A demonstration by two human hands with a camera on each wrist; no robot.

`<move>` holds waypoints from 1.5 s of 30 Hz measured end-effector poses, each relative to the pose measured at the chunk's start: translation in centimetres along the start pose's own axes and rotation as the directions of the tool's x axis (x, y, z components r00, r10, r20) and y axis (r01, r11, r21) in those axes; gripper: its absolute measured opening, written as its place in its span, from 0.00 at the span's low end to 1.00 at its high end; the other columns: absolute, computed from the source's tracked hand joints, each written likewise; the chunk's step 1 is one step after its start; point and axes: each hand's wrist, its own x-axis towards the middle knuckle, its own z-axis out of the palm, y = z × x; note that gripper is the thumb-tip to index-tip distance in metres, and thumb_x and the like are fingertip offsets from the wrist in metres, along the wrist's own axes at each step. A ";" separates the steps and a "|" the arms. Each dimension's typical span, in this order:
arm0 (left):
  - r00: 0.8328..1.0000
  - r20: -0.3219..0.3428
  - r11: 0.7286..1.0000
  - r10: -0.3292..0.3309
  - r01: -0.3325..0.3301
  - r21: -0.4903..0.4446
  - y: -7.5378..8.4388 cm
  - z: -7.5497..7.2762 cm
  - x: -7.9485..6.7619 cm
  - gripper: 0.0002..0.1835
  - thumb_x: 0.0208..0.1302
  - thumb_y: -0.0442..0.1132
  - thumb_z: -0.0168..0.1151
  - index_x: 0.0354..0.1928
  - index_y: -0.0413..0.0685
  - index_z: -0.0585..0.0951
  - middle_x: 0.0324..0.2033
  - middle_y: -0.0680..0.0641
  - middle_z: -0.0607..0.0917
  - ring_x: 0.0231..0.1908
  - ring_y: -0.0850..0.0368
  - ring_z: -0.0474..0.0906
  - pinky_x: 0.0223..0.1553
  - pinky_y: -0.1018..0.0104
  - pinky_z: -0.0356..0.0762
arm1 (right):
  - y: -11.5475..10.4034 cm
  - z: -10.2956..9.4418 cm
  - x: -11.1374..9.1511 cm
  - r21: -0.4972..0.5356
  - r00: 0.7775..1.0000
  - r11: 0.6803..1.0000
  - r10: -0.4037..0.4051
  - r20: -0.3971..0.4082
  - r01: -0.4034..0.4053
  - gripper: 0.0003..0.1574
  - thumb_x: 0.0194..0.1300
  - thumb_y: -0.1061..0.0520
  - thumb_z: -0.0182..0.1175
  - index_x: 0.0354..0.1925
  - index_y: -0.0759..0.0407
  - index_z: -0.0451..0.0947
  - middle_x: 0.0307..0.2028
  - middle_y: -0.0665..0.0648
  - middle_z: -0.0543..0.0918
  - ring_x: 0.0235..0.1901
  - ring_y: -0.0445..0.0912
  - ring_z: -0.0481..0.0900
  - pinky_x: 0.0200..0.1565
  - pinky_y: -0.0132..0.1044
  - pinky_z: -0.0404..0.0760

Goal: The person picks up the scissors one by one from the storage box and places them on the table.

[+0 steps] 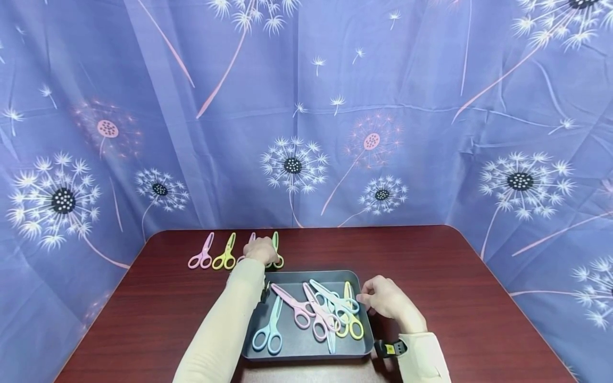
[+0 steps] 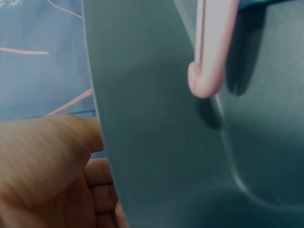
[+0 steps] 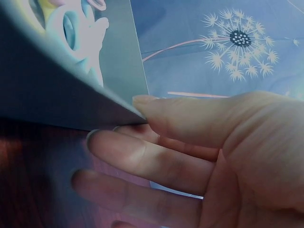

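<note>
My left hand (image 1: pixel 261 250) is over the row of scissors at the back of the table, between the purple scissors (image 1: pixel 241 259) and the green scissors (image 1: pixel 275 240). It covers parts of both; in the left wrist view its fingers are curled and partly hidden behind the tray wall, so I cannot tell whether they grip anything. My right hand (image 1: pixel 385 299) is at the right side of the grey tray (image 1: pixel 297 349), its thumb tip right at the rim and its fingers loosely bent. In the tray lie blue scissors (image 1: pixel 274 327), pink scissors (image 1: pixel 293 305) and yellow scissors (image 1: pixel 355 325), several overlapping.
To the left in the row lie lilac scissors (image 1: pixel 203 252) and yellow scissors (image 1: pixel 226 254), blades pointing away. A dandelion-print curtain (image 1: pixel 335 175) hangs behind the back edge of the brown table (image 1: pixel 469 298).
</note>
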 end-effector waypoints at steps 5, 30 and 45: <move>1.000 -0.002 1.000 0.009 -0.009 0.006 0.0 0.0 0.2 0.22 0.50 0.53 0.75 0.38 0.44 0.83 0.40 0.42 0.84 0.42 0.46 0.80 0.38 0.48 0.77 | -0.1 0.0 0.0 0.000 1.000 1.000 0.002 0.003 -0.002 0.14 0.62 0.63 0.65 0.21 0.59 0.76 0.19 0.51 0.79 0.20 0.47 0.81 0.25 0.39 0.77; 0.998 -0.005 0.998 0.055 -0.055 0.018 0.0 -1.2 -0.5 0.26 0.51 0.53 0.75 0.46 0.43 0.82 0.51 0.40 0.81 0.58 0.42 0.72 0.48 0.46 0.74 | 0.0 0.0 0.1 0.010 0.999 0.999 -0.034 0.003 0.034 0.11 0.61 0.63 0.65 0.23 0.60 0.77 0.19 0.52 0.79 0.19 0.49 0.81 0.25 0.38 0.78; 0.983 -0.047 0.983 0.179 -0.177 0.047 0.7 -3.0 -3.1 0.19 0.57 0.54 0.69 0.41 0.46 0.83 0.40 0.45 0.85 0.48 0.44 0.79 0.53 0.46 0.70 | 0.0 0.1 0.2 -0.032 0.999 0.999 -0.033 -0.007 0.032 0.13 0.61 0.63 0.65 0.21 0.58 0.77 0.19 0.51 0.79 0.19 0.45 0.80 0.24 0.39 0.77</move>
